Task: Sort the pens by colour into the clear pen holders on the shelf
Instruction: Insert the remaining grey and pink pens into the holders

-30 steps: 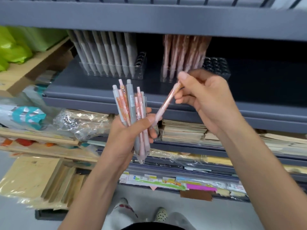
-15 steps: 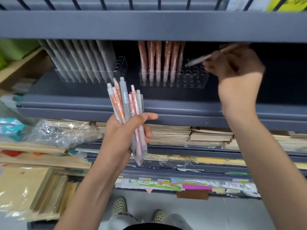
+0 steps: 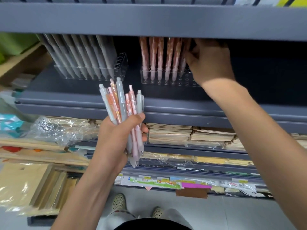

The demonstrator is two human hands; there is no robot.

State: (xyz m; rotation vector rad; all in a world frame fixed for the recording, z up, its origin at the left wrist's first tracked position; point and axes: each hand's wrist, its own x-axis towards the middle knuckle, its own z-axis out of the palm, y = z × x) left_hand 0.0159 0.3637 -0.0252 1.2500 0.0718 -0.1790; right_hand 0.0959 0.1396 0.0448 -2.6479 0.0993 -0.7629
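My left hand (image 3: pixel 116 138) grips a bundle of several grey and pink pens (image 3: pixel 123 107), held upright in front of the shelf edge. On the grey shelf stand two clear pen holders. The left holder (image 3: pixel 122 63) is filled with grey pens (image 3: pixel 86 57). The right holder (image 3: pixel 167 81) has a row of pink pens (image 3: pixel 159 55). My right hand (image 3: pixel 211 62) reaches under the upper shelf to the right end of the pink row and holds a pink pen (image 3: pixel 184 63) that stands in the holder; its fingers are curled round the pen.
The upper shelf's front edge (image 3: pixel 149 19) hangs low over the holders. Lower shelves carry stacks of notebooks (image 3: pixel 169 133), plastic-wrapped packs (image 3: pixel 54 128) and wooden boards (image 3: pixel 33 186). My feet (image 3: pixel 118 201) stand on the grey floor below.
My right hand carried one pink pen from the bundle up to the right holder and has lowered it at the end of the pink row. The left hand kept the bundle still.
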